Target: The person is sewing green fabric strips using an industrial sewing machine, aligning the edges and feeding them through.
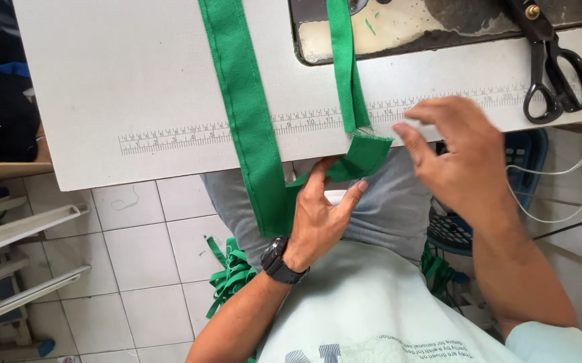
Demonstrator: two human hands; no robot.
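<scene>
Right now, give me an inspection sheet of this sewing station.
Surface: white table with a printed ruler strip near its front edge; worn machine bed set into it.
Job's things: wide green strap runs down the table and off its edge; narrow green strap comes off the machine bed.
Clutter: black scissors on the table; loose green strips hang near the lap.
Hands: left hand pinches the folded strap end; right hand open, fingers spread, holding nothing.
Cables: white cable beside the blue basket.
Surroundings: tiled floor, white plastic rack.
</scene>
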